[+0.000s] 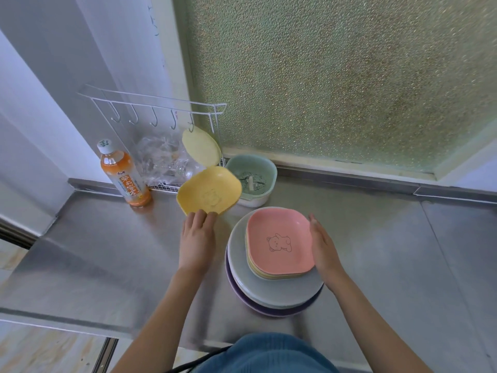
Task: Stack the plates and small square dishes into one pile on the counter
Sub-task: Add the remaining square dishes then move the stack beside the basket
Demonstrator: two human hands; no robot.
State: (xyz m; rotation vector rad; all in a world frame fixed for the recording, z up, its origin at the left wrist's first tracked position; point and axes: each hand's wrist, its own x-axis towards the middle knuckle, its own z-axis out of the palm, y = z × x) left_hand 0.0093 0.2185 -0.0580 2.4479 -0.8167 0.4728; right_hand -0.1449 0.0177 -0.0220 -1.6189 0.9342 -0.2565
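A pile of round plates (274,292) stands on the steel counter (107,251), pale ones over a purple one at the bottom. On top lie several small square dishes, the uppermost a pink dish (279,243) with a bear drawing. My right hand (322,249) rests flat against the pink dish's right edge, fingers apart. My left hand (197,238) grips the near rim of a yellow square dish (209,192), held tilted above the counter, left of the pile. Another yellow dish (201,146) stands upright in the wire rack (153,109).
An orange drink bottle (123,176) stands at the back left beside crumpled clear plastic (161,160) in the rack. A pale green strainer basket (252,179) sits behind the pile. A frosted window fills the back wall. The counter's front edge is near my body.
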